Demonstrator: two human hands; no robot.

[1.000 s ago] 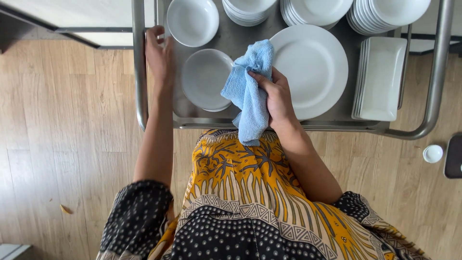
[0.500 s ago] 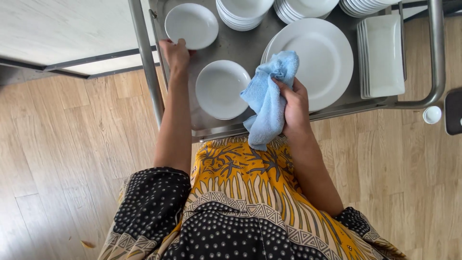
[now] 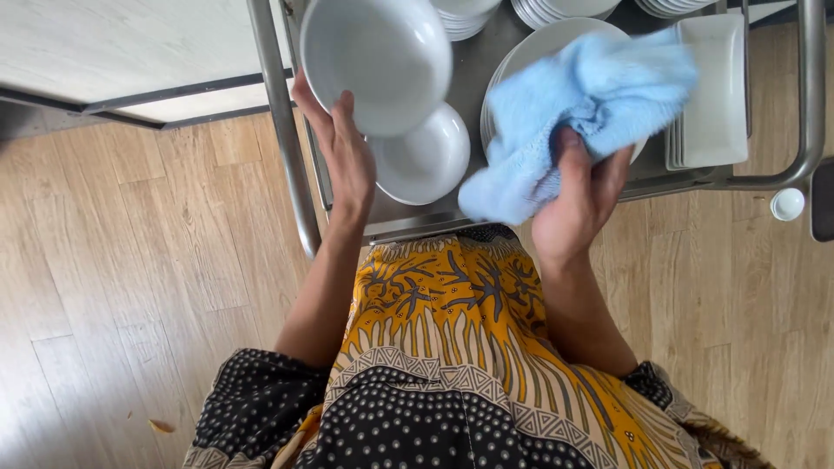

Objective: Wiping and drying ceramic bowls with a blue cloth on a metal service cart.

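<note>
My left hand [image 3: 340,148] grips a white bowl [image 3: 375,61] by its rim and holds it lifted above the metal cart [image 3: 417,224]. Just below it a second white bowl [image 3: 424,156] rests on the cart's top. My right hand [image 3: 578,187] is closed on a light blue cloth [image 3: 573,108], raised over a large white round plate [image 3: 543,48] that the cloth mostly hides.
Square white plates [image 3: 721,95] are stacked at the cart's right, and stacks of round plates and bowls [image 3: 565,9] line its far side. Steel rails [image 3: 282,130] frame the cart. A small white cap [image 3: 788,204] lies on the wooden floor at right.
My left hand has picked up the far-left bowl and lifted it toward me. My right hand has raised the blue cloth off the cart's edge.
</note>
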